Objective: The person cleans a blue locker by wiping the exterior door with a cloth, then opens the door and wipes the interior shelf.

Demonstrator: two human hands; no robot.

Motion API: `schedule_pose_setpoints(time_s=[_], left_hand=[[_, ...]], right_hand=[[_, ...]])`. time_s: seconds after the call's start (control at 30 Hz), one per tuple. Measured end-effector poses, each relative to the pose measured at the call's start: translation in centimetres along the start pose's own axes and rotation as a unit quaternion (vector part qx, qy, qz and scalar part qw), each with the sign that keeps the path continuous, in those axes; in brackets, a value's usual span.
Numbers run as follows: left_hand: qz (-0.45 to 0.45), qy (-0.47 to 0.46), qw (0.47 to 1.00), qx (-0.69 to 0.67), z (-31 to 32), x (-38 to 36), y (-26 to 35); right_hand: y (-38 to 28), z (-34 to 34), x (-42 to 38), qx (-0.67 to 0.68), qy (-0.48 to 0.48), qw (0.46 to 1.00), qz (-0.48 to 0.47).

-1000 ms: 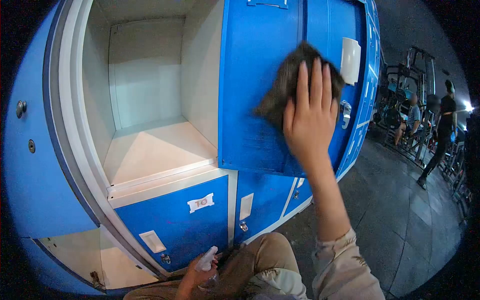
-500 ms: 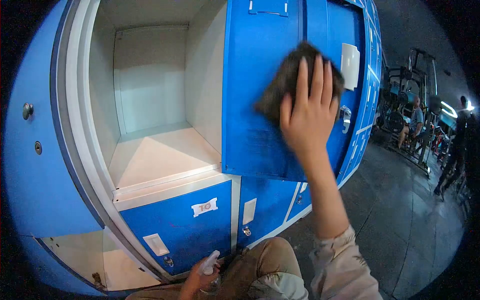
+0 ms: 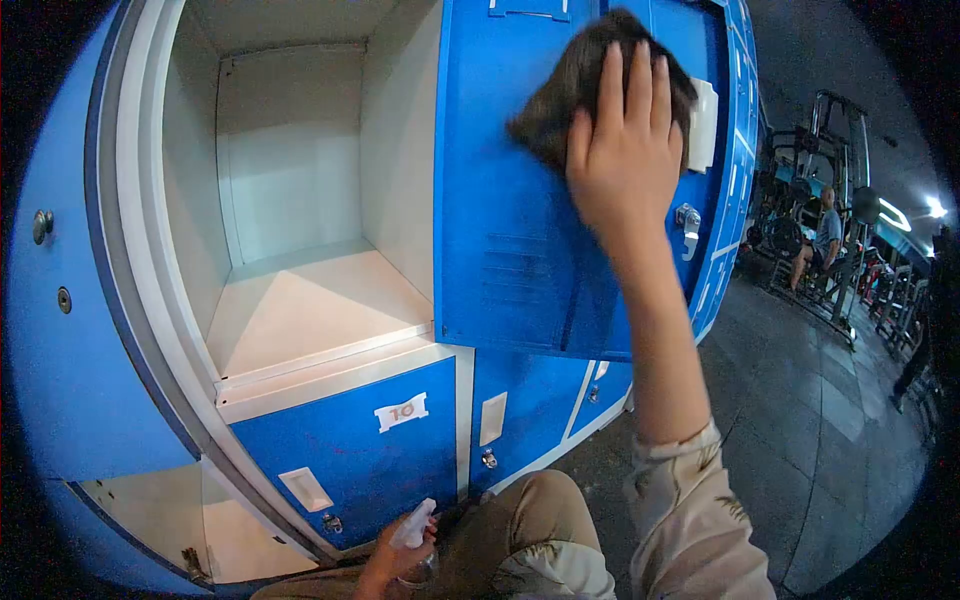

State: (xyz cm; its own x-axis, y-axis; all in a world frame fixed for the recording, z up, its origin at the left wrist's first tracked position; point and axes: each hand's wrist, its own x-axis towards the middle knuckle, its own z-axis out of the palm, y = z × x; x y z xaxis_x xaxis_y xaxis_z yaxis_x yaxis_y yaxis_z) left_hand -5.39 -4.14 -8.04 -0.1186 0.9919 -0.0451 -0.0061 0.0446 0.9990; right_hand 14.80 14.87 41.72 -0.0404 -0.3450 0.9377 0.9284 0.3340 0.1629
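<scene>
Dark-brown cloth [image 3: 562, 112] is pressed by flattened right hand [image 3: 626, 165], white-topped sprayer [image 3: 413, 527] gripped by left hand [image 3: 387, 556]; white "10" label [image 3: 401, 412], seven o'clock.

We see dark tiled floor [image 3: 770, 430] lower right, gym machine [image 3: 786, 234] mid-right, bright lamp [image 3: 936, 207] and light strip [image 3: 893, 214] far right, dim room.

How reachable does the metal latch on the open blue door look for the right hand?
Probably yes: the metal latch shows uncovered close to the right hand, though that hand, spread over a dark cloth, would likely need to leave it first.
</scene>
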Motion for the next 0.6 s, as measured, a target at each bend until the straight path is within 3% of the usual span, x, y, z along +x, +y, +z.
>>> schedule_pose_setpoints(time_s=[0.13, 0.23, 0.3, 0.37, 0.5, 0.6], left_hand=[[0.042, 0.003, 0.999, 0.009, -0.5, 0.4, -1.5], [0.045, 0.014, 0.998, 0.034, 0.2, -1.1, 2.5], [0.124, 0.029, 0.991, 0.047, 1.4, -2.2, 4.7], [0.147, 0.023, 0.986, 0.080, 0.9, -1.5, 3.2], [0.190, 0.010, 0.974, 0.123, 1.0, -1.7, 4.1], [0.188, 0.019, 0.973, 0.130, 1.7, -2.7, 6.0]], right_hand=[[-1.8, -4.7, -6.6, 0.019, -0.119, 0.992, 0.039], [-2.4, -7.5, -11.5, 0.017, -0.185, 0.981, 0.057], [-2.9, -9.2, -14.0, 0.019, -0.222, 0.972, 0.078], [-3.4, -10.0, -15.4, 0.021, -0.251, 0.964, 0.091], [-3.7, -8.6, -12.5, 0.012, -0.222, 0.970, 0.095], [-2.9, -6.0, -8.0, 0.014, -0.147, 0.985, 0.091]])
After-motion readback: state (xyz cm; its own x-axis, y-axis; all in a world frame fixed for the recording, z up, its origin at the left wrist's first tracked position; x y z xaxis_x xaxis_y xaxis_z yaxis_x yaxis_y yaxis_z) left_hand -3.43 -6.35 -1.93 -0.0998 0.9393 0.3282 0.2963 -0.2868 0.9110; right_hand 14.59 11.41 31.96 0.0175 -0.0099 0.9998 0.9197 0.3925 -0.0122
